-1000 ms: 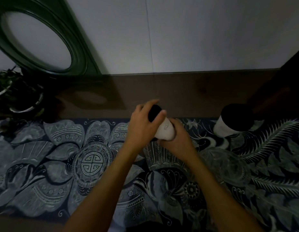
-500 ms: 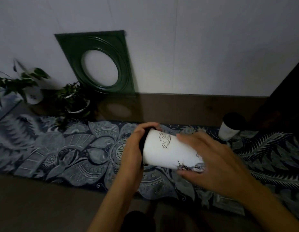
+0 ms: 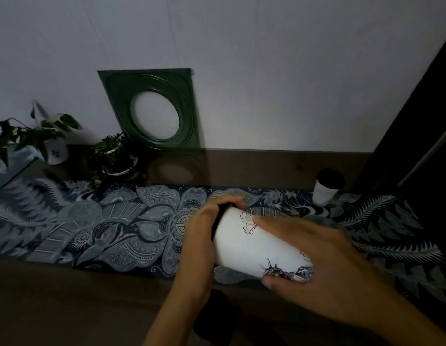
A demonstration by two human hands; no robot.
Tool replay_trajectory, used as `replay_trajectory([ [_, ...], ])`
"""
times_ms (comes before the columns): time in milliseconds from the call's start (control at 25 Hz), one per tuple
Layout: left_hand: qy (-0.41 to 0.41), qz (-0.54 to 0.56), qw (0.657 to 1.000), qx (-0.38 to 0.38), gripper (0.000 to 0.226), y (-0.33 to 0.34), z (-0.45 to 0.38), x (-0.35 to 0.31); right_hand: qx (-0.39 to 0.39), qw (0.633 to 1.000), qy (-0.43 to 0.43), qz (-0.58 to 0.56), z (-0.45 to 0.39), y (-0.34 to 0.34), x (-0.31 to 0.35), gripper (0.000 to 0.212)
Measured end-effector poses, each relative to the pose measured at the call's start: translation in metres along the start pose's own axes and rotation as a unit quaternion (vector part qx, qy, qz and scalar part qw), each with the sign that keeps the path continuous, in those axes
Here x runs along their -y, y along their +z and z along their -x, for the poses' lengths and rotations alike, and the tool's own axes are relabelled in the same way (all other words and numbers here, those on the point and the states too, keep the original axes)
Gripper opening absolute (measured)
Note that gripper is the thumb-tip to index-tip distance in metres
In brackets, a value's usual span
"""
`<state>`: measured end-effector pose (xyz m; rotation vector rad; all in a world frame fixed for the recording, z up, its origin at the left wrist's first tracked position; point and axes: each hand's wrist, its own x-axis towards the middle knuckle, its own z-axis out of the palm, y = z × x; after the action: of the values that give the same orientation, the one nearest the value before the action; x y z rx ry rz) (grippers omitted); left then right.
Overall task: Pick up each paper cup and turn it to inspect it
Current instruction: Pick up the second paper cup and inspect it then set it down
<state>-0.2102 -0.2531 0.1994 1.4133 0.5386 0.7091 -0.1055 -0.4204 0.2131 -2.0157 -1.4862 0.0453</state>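
Dim, underexposed scene; the wall (image 3: 267, 71) is the brightest area, and the lower frame sinks into shadow. The right hand (image 3: 324, 265) and the plant leaves (image 3: 40, 131) at left are motion-blurred. Straight lines bend toward the edges.

White paper cup (image 3: 257, 245) with black lid, tipped on its side, lid end cupped in the left hand (image 3: 199, 236), base end pinched by the right hand (image 3: 316, 268). Line-drawn cloud motif near the lid, dark inked artwork near the base. Second lidded paper cup (image 3: 326, 189) upright, well apart beyond the right hand, white wall, black lid.
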Motion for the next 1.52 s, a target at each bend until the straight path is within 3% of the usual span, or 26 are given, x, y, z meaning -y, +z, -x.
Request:
replay_trajectory([
  [40, 0.013, -0.005, 1.0, 0.001, 0.046, -0.001, 0.004, -0.001, 0.011, 0.994, 0.045, -0.099, 0.003, 0.0, 0.005, 0.08],
  [120, 0.046, -0.013, 0.999, 0.013, 0.043, -0.004, 0.011, -0.003, 0.044, 0.935, 0.119, -0.332, 0.005, -0.002, 0.01, 0.068],
  [240, 0.051, 0.004, 0.998, 0.03, 0.043, -0.004, 0.019, -0.009, 0.048, 0.895, 0.152, -0.418, 0.009, -0.004, 0.013, 0.059],
  [320, -0.006, 0.04, 0.999, 0.012, 0.039, -0.003, 0.019, -0.01, 0.028, 0.929, 0.137, -0.342, 0.01, -0.01, 0.02, 0.063],
  [400, -0.077, 0.049, 0.996, -0.003, 0.035, -0.003, 0.018, -0.012, 0.016, 0.991, 0.074, -0.107, 0.013, -0.013, 0.025, 0.078],
  [480, -0.13, 0.055, 0.99, 0.01, 0.033, -0.003, 0.019, -0.014, -0.003, 0.992, -0.032, 0.124, 0.018, -0.012, 0.023, 0.083],
  [560, -0.1, 0.059, 0.992, 0.042, 0.034, -0.006, 0.022, -0.016, 0.001, 0.992, -0.03, 0.12, 0.024, -0.016, 0.022, 0.078],
  [600, -0.055, 0.06, 0.995, 0.058, 0.035, -0.007, 0.025, -0.015, 0.01, 0.999, 0.033, 0.011, 0.023, -0.021, 0.027, 0.071],
  [640, 0.004, 0.051, 0.996, 0.071, 0.038, -0.008, 0.027, -0.014, 0.018, 0.978, 0.114, -0.174, 0.022, -0.027, 0.035, 0.062],
  [680, 0.059, 0.032, 0.995, 0.079, 0.04, -0.009, 0.029, -0.013, 0.022, 0.905, 0.218, -0.364, 0.024, -0.033, 0.034, 0.048],
  [760, 0.123, -0.011, 0.989, 0.08, 0.043, -0.008, 0.033, -0.011, 0.046, 0.793, 0.334, -0.508, 0.027, -0.032, 0.033, 0.029],
  [800, 0.12, -0.014, 0.99, 0.07, 0.04, -0.008, 0.033, -0.011, 0.063, 0.795, 0.322, -0.511, 0.026, -0.029, 0.035, 0.028],
  [840, 0.097, 0.0, 0.994, 0.052, 0.034, -0.007, 0.032, -0.011, 0.061, 0.829, 0.278, -0.481, 0.027, -0.025, 0.036, 0.032],
  [880, 0.051, 0.019, 0.998, 0.031, 0.03, -0.006, 0.032, -0.012, 0.064, 0.894, 0.21, -0.391, 0.03, -0.022, 0.036, 0.043],
  [920, -0.011, 0.031, 0.999, 0.018, 0.03, -0.004, 0.031, -0.012, 0.06, 0.964, 0.122, -0.229, 0.032, -0.021, 0.035, 0.056],
  [960, -0.074, 0.043, 0.996, 0.016, 0.031, -0.004, 0.03, -0.011, 0.043, 0.998, 0.036, -0.037, 0.034, -0.019, 0.032, 0.067],
  [1040, -0.133, 0.068, 0.988, 0.025, 0.032, -0.004, 0.029, -0.01, 0.002, 0.991, -0.043, 0.13, 0.036, -0.017, 0.028, 0.076],
  [1120, -0.061, 0.079, 0.994, 0.041, 0.031, -0.005, 0.031, -0.01, -0.02, 0.998, 0.053, -0.024, 0.033, -0.019, 0.033, 0.073],
  [1160, -0.004, 0.069, 0.997, 0.044, 0.034, -0.005, 0.032, -0.008, -0.021, 0.969, 0.13, -0.21, 0.031, -0.023, 0.039, 0.068],
  [1200, 0.045, 0.053, 0.997, 0.042, 0.037, -0.005, 0.034, -0.007, -0.011, 0.907, 0.194, -0.374, 0.032, -0.023, 0.04, 0.059],
  [1280, 0.099, 0.034, 0.994, 0.031, 0.037, -0.006, 0.036, -0.003, 0.016, 0.818, 0.285, -0.499, 0.029, -0.024, 0.038, 0.04],
  [1320, 0.095, 0.037, 0.995, 0.023, 0.036, -0.006, 0.036, -0.002, 0.028, 0.818, 0.286, -0.498, 0.028, -0.024, 0.039, 0.038],
  [1360, 0.068, 0.049, 0.996, 0.012, 0.035, -0.006, 0.036, -0.002, 0.035, 0.855, 0.252, -0.452, 0.029, -0.023, 0.041, 0.044],
  [1440, -0.034, 0.068, 0.997, -0.006, 0.033, -0.005, 0.036, -0.005, 0.028, 0.986, 0.094, -0.133, 0.029, -0.021, 0.039, 0.062],
  [1480, -0.084, 0.071, 0.994, -0.001, 0.031, -0.005, 0.035, -0.006, 0.006, 0.998, 0.002, 0.061, 0.03, -0.018, 0.034, 0.069],
  [1520, -0.113, 0.072, 0.991, 0.009, 0.031, -0.006, 0.034, -0.006, -0.01, 0.979, -0.078, 0.189, 0.032, -0.016, 0.03, 0.074],
])
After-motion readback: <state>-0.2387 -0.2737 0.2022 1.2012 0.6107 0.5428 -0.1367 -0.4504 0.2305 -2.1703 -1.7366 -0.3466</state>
